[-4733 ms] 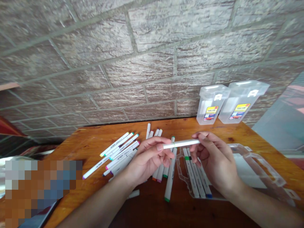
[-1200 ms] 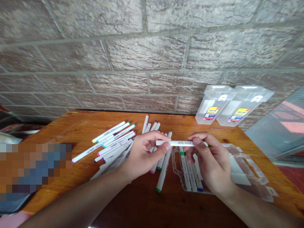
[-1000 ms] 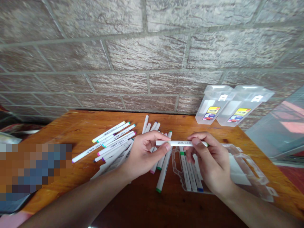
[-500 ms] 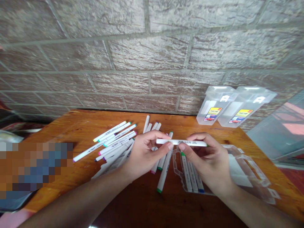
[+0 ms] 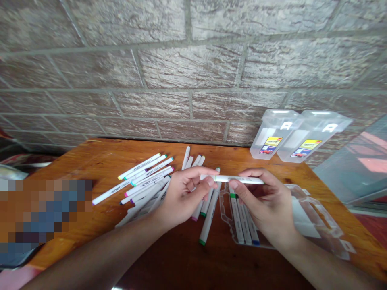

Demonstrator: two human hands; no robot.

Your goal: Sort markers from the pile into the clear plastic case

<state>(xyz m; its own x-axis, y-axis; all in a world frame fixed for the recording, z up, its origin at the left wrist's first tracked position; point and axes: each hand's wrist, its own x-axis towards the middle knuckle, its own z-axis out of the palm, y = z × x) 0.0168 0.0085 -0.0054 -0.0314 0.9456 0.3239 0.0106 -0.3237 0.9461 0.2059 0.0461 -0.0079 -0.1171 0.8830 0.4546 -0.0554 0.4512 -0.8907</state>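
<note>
A white marker (image 5: 236,179) lies level between my two hands, above the table. My left hand (image 5: 189,191) pinches its left end between thumb and fingers, and my right hand (image 5: 266,201) grips the right part. A thin green band shows on the marker near the left fingertips. Below my right hand lies an open clear plastic case (image 5: 226,211) with several markers (image 5: 242,225) side by side in it, partly hidden by the hand. Around my left hand several white markers with coloured ends (image 5: 148,181) lie loose; my left forearm covers some.
Two clear plastic boxes (image 5: 269,135) with yellow and blue labels stand at the back right against the stone-block wall (image 5: 193,68). A single green-ended marker (image 5: 208,221) rests between the hands on the wooden table (image 5: 99,161). A pixelated area covers the left edge.
The marker has turned a little about its length, so its printing faces differently and the green band shows more. My left fingers have shifted their pinch slightly along its left end.
</note>
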